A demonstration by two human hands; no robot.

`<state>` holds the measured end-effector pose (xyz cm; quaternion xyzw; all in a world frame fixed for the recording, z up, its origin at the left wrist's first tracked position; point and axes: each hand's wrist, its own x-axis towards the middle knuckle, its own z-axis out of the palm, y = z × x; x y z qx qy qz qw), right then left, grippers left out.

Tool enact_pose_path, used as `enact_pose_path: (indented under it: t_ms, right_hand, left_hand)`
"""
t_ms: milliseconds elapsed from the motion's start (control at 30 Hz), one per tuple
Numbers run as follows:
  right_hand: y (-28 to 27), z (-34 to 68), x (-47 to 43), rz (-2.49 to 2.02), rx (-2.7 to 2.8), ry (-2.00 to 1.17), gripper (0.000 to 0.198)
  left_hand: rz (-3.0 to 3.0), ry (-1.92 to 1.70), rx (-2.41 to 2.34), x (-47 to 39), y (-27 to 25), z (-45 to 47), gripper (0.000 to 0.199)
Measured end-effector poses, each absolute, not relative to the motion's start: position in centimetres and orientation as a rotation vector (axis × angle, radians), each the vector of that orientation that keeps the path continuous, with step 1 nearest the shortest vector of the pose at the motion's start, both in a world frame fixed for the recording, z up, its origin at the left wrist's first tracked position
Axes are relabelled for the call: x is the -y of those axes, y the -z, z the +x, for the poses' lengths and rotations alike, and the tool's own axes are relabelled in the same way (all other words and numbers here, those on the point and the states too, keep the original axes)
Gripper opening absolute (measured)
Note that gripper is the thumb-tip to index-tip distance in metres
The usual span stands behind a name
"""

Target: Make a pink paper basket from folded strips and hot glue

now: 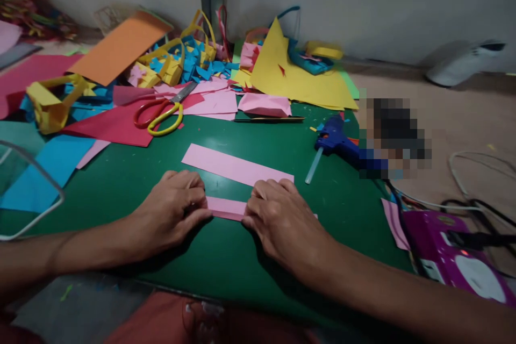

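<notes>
Both hands grip one pink paper strip (226, 206) low over the green table. My left hand (173, 207) pinches its left end between thumb and curled fingers. On the other end, my right hand (278, 212) is closed the same way, and a small pink tip pokes out past it. A crease or folded edge runs along the strip's near side. Just beyond lies a second pink paper strip (237, 164), flat and slanting toward the right hand, close to its knuckles.
Red-and-yellow scissors (165, 113) lie on red paper. A blue glue gun (338, 140) with a glue stick rests at the right. Coloured sheets and small paper baskets (181, 62) crowd the back. A purple power strip (455, 252) and cables sit beside the green table (217, 258).
</notes>
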<state>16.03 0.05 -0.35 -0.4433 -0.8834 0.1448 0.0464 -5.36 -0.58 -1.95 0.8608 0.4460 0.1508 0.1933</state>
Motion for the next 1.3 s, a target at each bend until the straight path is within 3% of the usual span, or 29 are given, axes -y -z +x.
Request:
enact_pose_path:
  t_ms: [300, 1300]
  right_hand:
    - [0.2, 16.2, -0.7, -1.287, 2.703, -0.489, 0.02]
    - [1.3, 16.5, -1.1, -1.173, 2.679, -0.332, 0.026]
  left_hand:
    - [2.231, -0.45, -1.4, 1.3, 1.7, -6.5, 0.023]
    - [2.482, -0.428, -1.502, 1.7, 2.8, -6.7, 0.023]
